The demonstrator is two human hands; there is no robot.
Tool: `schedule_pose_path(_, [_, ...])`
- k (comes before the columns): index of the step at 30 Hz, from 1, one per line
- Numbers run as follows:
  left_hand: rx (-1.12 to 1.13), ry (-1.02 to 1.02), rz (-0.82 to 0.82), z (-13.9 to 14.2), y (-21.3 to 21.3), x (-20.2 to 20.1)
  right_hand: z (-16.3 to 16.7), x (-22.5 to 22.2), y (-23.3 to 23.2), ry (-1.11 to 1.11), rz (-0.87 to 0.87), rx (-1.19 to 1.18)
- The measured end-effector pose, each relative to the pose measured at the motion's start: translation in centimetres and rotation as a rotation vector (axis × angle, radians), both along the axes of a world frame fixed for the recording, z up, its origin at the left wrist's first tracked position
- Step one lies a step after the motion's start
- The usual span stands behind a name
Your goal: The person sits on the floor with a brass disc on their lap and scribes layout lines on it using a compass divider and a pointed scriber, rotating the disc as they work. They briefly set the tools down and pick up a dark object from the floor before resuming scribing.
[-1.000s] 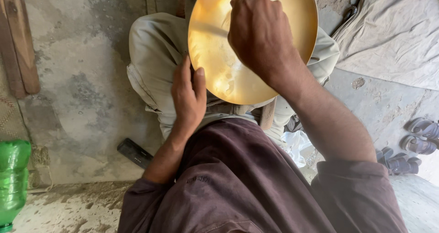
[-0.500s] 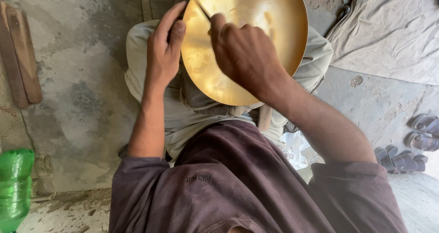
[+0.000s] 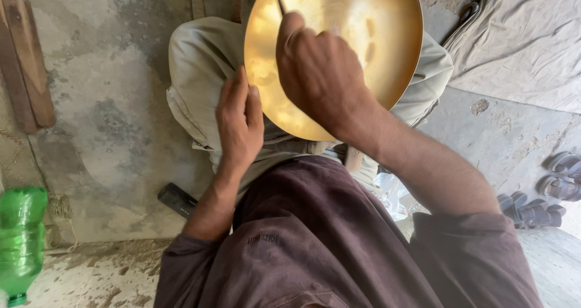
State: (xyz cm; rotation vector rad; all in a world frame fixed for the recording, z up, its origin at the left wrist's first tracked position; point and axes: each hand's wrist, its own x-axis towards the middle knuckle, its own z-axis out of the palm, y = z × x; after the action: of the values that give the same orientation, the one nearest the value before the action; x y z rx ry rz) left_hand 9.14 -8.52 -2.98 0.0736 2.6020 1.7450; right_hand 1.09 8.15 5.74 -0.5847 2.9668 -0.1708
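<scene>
Head view, looking down at seated person in dark maroon shirt (image 3: 315, 253) and pale trousers (image 3: 200, 72).

Landmark: wide round shiny brass bowl (image 3: 369, 36), tilted over the lap, hollow side facing the camera, lower rim against the trousers.

Right hand (image 3: 321, 72): in front of the bowl's hollow, fingers closed into a fist around a thin dark metal tool (image 3: 279, 0); tool tip points up across the bowl's inner surface. Whether the tip touches the metal: cannot tell.

Left hand (image 3: 240, 123): at the bowl's lower left rim, fingers nearly straight and together, lying flat against trousers, fingertips just beside the rim. Holds nothing.

Surroundings, relative to bowl:
- green plastic bottle (image 3: 21, 241), far lower left, on concrete floor (image 3: 103, 132)
- brown wooden plank (image 3: 27, 60), far left
- small black flat object (image 3: 177, 199), below left, near left forearm
- grey cloth (image 3: 520, 48), right
- sandals (image 3: 548, 193), lower right
</scene>
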Motion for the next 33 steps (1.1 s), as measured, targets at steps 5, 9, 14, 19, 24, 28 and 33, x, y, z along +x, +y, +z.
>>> schedule_pose_path(5, [0.048, 0.1, -0.119, -0.4, -1.0, -6.3, 1.1, 1.7, -0.8, -0.052, 0.055, 0.056])
schedule_pose_path(9, [0.185, 0.091, -0.134, -0.5, -0.9, -6.8, 1.6, 0.8, 1.3, 0.299, 0.076, -0.035])
schedule_pose_path(14, [0.12, -0.12, 0.02, -0.2, 0.0, -1.0, 1.5, -1.7, 3.9, 0.15, -0.02, -0.09])
schedule_pose_path(19, [0.059, -0.009, 0.134, -1.3, 2.5, 1.7, 0.7, -1.6, 1.7, 0.181, -0.011, -0.119])
schedule_pose_path(24, [0.117, 0.045, 0.054, -2.5, 1.1, -2.8, 1.2, -0.2, 0.4, -0.102, 0.05, -0.034])
schedule_pose_path(28, [0.278, 0.094, -0.072, -3.2, 0.9, -7.9, 2.3, 0.6, 0.7, -0.127, 0.088, -0.049])
schedule_pose_path(33, [0.352, 0.022, 0.005, -2.2, 1.2, -7.9, 2.6, -0.7, 2.8, -0.108, -0.104, -0.092])
